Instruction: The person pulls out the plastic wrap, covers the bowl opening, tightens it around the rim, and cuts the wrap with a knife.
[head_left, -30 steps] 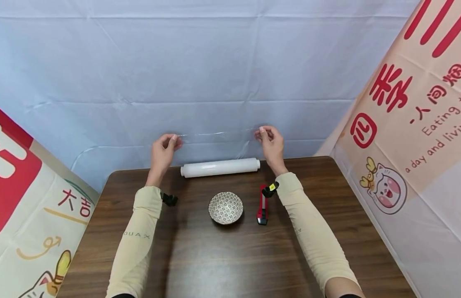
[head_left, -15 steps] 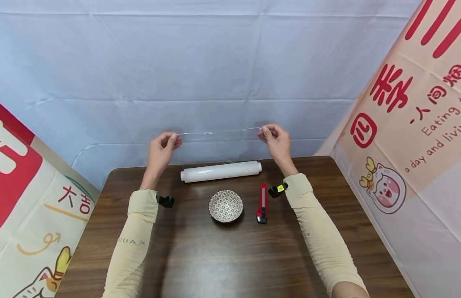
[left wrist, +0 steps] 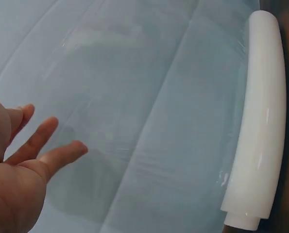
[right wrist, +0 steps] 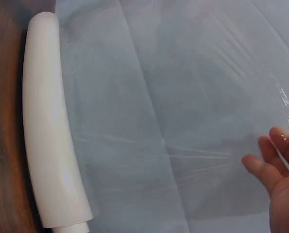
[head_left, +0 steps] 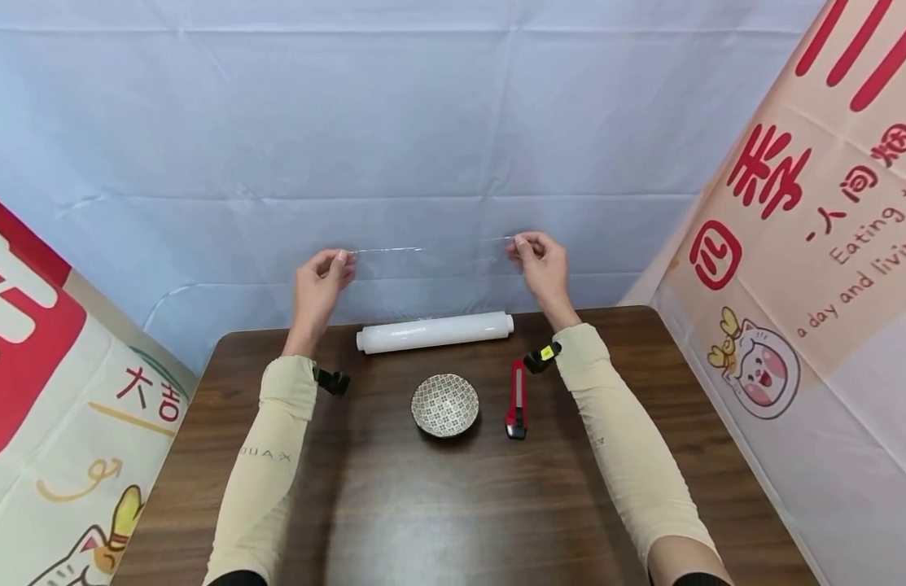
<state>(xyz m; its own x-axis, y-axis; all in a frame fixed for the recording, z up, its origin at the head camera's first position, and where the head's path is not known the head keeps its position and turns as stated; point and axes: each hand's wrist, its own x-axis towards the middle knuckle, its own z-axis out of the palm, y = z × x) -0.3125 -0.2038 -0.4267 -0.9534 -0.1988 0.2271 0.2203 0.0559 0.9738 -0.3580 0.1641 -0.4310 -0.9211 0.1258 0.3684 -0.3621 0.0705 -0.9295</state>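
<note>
A clear sheet of cling film [head_left: 394, 264] stretches between my hands, its top edge showing as a thin shiny line. At the film's left corner, my left hand [head_left: 319, 291] pinches it between thumb and fingers. My right hand [head_left: 544, 273] pinches the other corner, slightly higher up. Below them lies the white cling film roll [head_left: 434, 332] along the table's far edge. Both wrist views show the film running from the roll [left wrist: 258, 116] towards the hands. Nearer me stand a patterned bowl [head_left: 444, 405] and, to its right, a red box cutter [head_left: 517, 399].
The brown wooden table [head_left: 416, 521] spreads beneath my arms. A pale cloth backdrop [head_left: 394, 114] hangs just behind its far edge. Printed banners flank it, one at the right [head_left: 811, 268] and one at the left [head_left: 79, 391].
Both hands have risen a little and moved farther from me over the last half second, still pinching the film. Earlier, the right hand shifted right. The roll has moved slightly back and forth.
</note>
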